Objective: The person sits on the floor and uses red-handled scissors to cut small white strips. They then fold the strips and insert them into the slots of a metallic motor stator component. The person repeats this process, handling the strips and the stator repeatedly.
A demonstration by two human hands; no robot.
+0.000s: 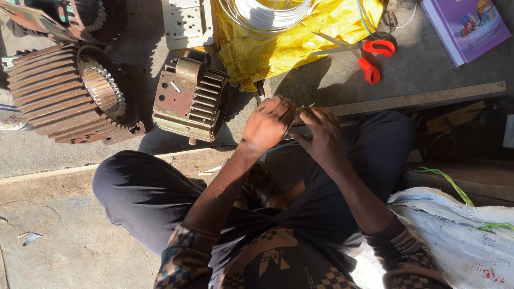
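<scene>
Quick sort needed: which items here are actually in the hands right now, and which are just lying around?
In hand:
left hand and right hand, closed together on a small thin piece, too small to identify.

Lying about:
red-handled scissors
white wire coil on yellow sheet
finned motor housing
ribbed stator casing
purple book
long flat bar

Both hands, left hand [266,124] and right hand [320,136], meet over the lap, pinching something too small to tell. Red-handled scissors [369,56] lie beyond the right hand; a rusty finned motor housing [190,101] sits just left of the left hand.
</scene>
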